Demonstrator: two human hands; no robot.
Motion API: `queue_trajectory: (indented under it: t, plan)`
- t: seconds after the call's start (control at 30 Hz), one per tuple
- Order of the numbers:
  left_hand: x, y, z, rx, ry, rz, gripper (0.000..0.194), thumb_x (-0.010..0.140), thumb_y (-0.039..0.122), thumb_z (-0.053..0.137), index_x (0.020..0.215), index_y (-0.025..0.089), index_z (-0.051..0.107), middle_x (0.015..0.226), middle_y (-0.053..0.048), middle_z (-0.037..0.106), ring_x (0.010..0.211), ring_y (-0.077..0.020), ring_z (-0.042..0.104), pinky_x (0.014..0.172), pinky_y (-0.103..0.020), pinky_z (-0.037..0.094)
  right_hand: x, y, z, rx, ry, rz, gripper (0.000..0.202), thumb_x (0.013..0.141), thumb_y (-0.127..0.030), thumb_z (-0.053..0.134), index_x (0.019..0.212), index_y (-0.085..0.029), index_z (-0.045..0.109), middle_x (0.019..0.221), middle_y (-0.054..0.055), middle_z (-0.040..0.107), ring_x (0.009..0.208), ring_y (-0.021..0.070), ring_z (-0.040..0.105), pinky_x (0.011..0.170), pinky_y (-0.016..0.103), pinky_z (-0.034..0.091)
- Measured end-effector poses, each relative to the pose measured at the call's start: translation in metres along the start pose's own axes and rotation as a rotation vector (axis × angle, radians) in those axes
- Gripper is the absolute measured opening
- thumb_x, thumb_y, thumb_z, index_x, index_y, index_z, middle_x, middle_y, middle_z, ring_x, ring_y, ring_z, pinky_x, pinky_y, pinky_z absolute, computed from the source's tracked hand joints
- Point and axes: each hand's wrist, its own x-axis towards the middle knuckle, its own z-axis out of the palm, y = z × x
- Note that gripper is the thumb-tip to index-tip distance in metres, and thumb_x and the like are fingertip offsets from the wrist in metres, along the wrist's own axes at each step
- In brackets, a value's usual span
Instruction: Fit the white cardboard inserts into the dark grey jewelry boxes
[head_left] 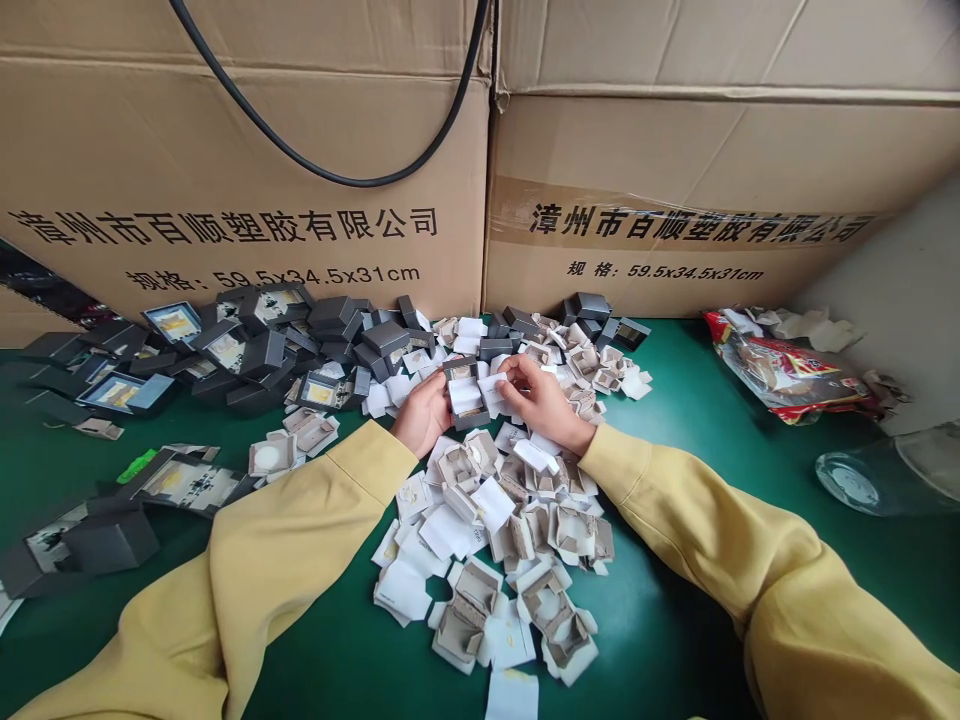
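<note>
Near the centre, my left hand (pixel 423 412) grips the left side of a small dark box (pixel 466 392) with pale card inside. At its right side, my right hand (pixel 541 398) pinches a white card flap (pixel 492 388) between thumb and fingers. The flap overlaps the box's right edge. Below and between my forearms lies a heap of torn white and grey cardboard pieces (pixel 450 530). A pile of dark grey boxes (pixel 262 355), some showing yellow and white inside, spreads behind and left of my left hand.
Large cartons (pixel 315 130) stand behind the green table (pixel 675 600), with a black cable (pixel 360 182) hanging in front. On the right are a red plastic packet (pixel 787 375) and a clear glass (pixel 892 475). Opened dark boxes (pixel 112 535) lie at left.
</note>
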Motion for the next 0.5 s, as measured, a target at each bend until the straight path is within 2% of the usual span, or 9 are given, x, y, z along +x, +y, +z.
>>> queue_trajectory:
  t: [0.1, 0.17, 0.3, 0.4, 0.5]
  plan:
    - [0.0013, 0.0007, -0.0033, 0.011, -0.004, -0.015, 0.044, 0.076, 0.02, 0.052, 0.12, 0.019, 0.051, 0.103, -0.009, 0.065, 0.084, -0.0204, 0.064, 0.066, -0.031, 0.052, -0.0014, -0.0008, 0.0, -0.031, 0.134, -0.033, 0.011, 0.083, -0.029, 0.049, 0.085, -0.019, 0.05, 0.083, 0.003, 0.054, 0.076, 0.014, 0.051, 0.07, 0.026, 0.043]
    - [0.0016, 0.0008, -0.0041, 0.031, -0.011, -0.037, 0.044, 0.077, 0.019, 0.052, 0.121, 0.022, 0.05, 0.104, -0.007, 0.065, 0.086, -0.0197, 0.063, 0.068, -0.032, 0.052, -0.0026, -0.0027, -0.0002, -0.018, 0.168, -0.056, 0.011, 0.084, -0.031, 0.049, 0.084, -0.019, 0.05, 0.083, 0.004, 0.054, 0.075, 0.014, 0.052, 0.069, 0.027, 0.044]
    - [0.0014, -0.0005, -0.0033, 0.075, 0.027, -0.044, 0.04, 0.077, 0.024, 0.055, 0.117, 0.022, 0.053, 0.1, -0.006, 0.065, 0.081, -0.0175, 0.062, 0.069, -0.032, 0.052, -0.0049, -0.0081, -0.0005, 0.054, 0.106, -0.134, 0.013, 0.086, -0.033, 0.047, 0.085, -0.02, 0.049, 0.088, 0.005, 0.059, 0.076, 0.0145, 0.056, 0.068, 0.028, 0.047]
    - [0.0013, -0.0027, -0.0039, 0.126, 0.033, -0.039, 0.039, 0.075, 0.028, 0.06, 0.113, 0.02, 0.055, 0.088, -0.005, 0.065, 0.069, -0.0146, 0.059, 0.06, -0.028, 0.05, -0.006, -0.0097, -0.0001, 0.013, 0.07, -0.198, 0.014, 0.087, -0.033, 0.046, 0.086, -0.02, 0.05, 0.089, 0.006, 0.061, 0.079, 0.0151, 0.058, 0.069, 0.028, 0.048]
    - [0.0016, -0.0051, -0.0061, 0.169, 0.016, -0.026, 0.04, 0.074, 0.033, 0.062, 0.112, 0.021, 0.055, 0.078, -0.003, 0.062, 0.059, -0.0114, 0.055, 0.054, -0.025, 0.048, -0.0062, -0.009, 0.0006, -0.067, 0.094, -0.226, 0.013, 0.088, -0.031, 0.045, 0.09, -0.02, 0.052, 0.088, 0.006, 0.061, 0.077, 0.0151, 0.058, 0.069, 0.028, 0.049]
